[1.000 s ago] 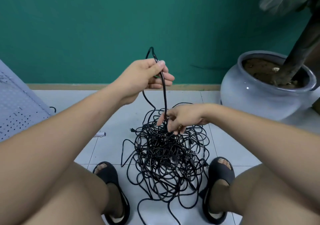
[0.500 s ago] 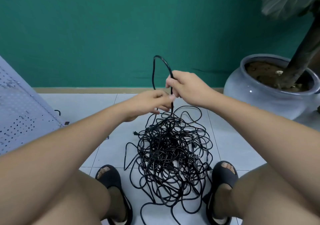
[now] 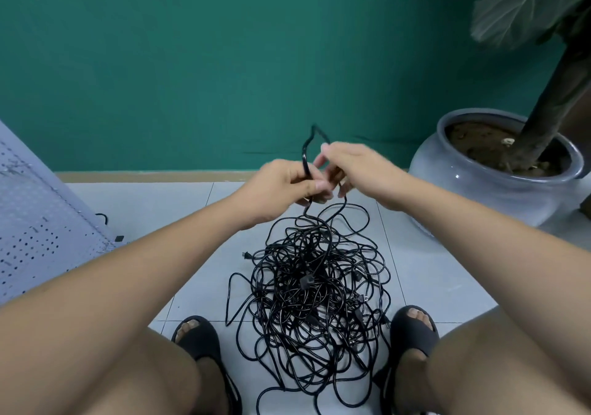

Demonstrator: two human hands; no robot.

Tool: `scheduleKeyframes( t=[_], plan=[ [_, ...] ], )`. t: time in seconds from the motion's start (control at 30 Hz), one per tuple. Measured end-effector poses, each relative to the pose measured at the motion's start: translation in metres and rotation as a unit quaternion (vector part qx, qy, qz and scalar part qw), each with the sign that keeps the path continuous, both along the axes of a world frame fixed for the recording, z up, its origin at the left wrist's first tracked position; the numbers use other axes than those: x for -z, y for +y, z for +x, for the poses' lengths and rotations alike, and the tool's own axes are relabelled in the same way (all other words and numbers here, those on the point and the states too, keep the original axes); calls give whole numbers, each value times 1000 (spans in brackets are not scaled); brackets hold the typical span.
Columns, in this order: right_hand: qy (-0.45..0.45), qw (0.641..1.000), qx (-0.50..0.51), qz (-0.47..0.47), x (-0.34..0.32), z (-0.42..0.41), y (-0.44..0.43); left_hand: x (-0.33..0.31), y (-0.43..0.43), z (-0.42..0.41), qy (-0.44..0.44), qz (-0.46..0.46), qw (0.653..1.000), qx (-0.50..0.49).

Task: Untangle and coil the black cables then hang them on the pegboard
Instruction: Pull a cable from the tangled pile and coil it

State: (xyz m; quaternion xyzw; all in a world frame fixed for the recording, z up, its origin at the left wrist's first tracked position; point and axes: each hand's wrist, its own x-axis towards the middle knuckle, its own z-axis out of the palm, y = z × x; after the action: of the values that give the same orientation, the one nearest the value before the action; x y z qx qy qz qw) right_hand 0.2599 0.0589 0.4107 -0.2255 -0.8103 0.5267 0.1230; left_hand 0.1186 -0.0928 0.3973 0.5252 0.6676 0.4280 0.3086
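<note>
While tight around one cable loop (image 3: 306,155), left hand (image 3: 281,187) and right hand (image 3: 355,165) above pale floor tiles (image 3: 431,270), green wall (image 3: 224,63) behind.

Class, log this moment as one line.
left hand: grips cable | right hand: holds same cable | pile: tangled, on floor | pegboard: at left

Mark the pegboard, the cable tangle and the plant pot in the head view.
pegboard (image 3: 35,238): head view, perforated face at left.
cable tangle (image 3: 315,299): head view, dense middle of the pile on the floor.
plant pot (image 3: 473,191): head view, grey outer wall below the rim.
</note>
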Motion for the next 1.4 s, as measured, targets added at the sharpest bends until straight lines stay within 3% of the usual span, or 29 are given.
scheduleKeyframes(
  t=[0.27, 0.47, 0.57, 0.63, 0.73, 0.8, 1.0, 1.1, 1.27, 1.4],
  plan=[
    [-127, 984, -96, -77, 38, 8, -12, -38, 1, -2, -70, 52, 996, -28],
    [-95, 979, -2, 181, 67, -7, -30, -65, -4, -7, -144, 104, 981, -81],
    [-136, 972, -2, 190, 70, -13, -33, -76, -9, -12, -169, 127, 974, -86],
    [-182, 974, -18, 131, 73, -12, -33, -82, -13, -18, -178, 149, 968, -96],
    [-128, 991, -12, -37, 73, -12, -32, -85, -20, -29, -176, 160, 963, -125],
    [-73, 995, 33, -66, 62, -18, -25, -83, -25, -35, -174, 154, 960, -154],
    [46, 987, 151, -1, 7, -12, 2, -74, -36, -46, -149, 69, 957, -237],
    [97, 979, 176, 14, -15, -3, 14, -66, -38, -38, -65, -7, 971, -229],
    [97, 983, 104, 113, -35, 8, 6, -66, -29, -28, 0, 118, 962, -244],
    [107, 983, 57, 135, -43, 6, -9, -51, -18, -25, 61, 85, 981, -165]
  ],
)
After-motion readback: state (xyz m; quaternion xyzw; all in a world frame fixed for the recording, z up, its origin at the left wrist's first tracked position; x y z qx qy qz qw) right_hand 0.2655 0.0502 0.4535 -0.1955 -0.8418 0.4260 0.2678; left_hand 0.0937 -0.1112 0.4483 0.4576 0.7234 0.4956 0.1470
